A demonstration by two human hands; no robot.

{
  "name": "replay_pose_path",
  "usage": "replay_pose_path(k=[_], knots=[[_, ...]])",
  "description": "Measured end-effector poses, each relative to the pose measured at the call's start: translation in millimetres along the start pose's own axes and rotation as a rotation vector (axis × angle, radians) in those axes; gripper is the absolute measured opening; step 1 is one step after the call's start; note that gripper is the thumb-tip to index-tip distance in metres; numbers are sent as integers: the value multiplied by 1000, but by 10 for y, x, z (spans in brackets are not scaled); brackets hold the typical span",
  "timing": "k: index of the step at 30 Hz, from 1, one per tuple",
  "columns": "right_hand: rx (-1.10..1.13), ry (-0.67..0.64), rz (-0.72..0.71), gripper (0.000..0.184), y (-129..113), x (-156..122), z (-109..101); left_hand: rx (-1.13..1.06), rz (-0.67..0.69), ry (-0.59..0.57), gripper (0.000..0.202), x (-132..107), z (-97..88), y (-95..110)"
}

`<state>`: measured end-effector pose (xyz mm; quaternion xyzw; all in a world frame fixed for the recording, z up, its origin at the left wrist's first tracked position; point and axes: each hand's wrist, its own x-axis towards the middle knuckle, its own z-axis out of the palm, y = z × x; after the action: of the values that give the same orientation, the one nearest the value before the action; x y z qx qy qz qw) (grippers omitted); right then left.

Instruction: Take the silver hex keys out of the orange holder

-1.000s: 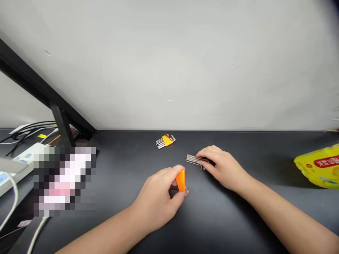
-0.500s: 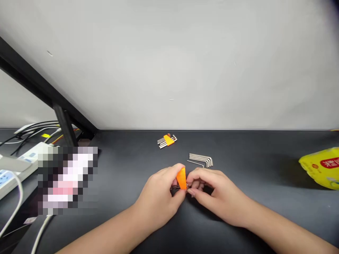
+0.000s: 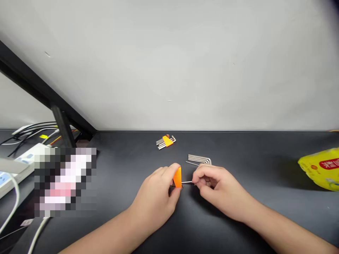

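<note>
2 bare hands, L hand (image 3: 156,199) & R hand (image 3: 221,187), both w/ rounded backs & slim fingers (image 3: 210,171); nail detail too small to tell. Wrists (image 3: 247,208) bare too, narrower than the hands. L forearm (image 3: 108,231) & R forearm (image 3: 286,227) uncovered as far as they show, smooth outlines, widening twd elbow end. View cuts L one off at btm edge, R one at lower R corner.

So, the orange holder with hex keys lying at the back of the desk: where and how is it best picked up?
Probably by the orange holder, pinched between its near and far ends, coming from above on the near side. It lies flat on the desk, and its hex keys stick out left and right, which leaves those ends as the clearer grip.
</note>
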<state>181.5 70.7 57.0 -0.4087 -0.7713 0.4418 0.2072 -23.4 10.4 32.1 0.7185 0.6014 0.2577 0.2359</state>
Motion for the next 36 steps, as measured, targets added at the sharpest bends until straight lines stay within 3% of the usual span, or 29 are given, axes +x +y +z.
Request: replay_pose_path(k=[3, 8, 15, 21, 29, 32, 36], knots=[[-46, 6, 62, 15, 48, 9, -69, 14, -36, -11, 23, 6, -21, 1], [-198, 87, -5, 16, 71, 5, -99, 42, -78, -13, 23, 16, -37, 17], [-335, -13, -254, 18, 47, -2, -23, 43, -12, -11, 23, 8, -40, 10], [-475, 69, -289, 18, 138, 51, -52, 50, -50, 19, 13, -8, -54, -18], [-871, 198, -343, 20, 225, 109, -64, 55, -35, 12, 16, -10, -32, -1], [-891, 276, -349, 31, 263, 163, -105, 59, -29, 6, 18, -6, -35, 3], [-786, 263, -262, 26, 337, 244, -186, 60, -41, 12, 21, 4, -34, -1]])
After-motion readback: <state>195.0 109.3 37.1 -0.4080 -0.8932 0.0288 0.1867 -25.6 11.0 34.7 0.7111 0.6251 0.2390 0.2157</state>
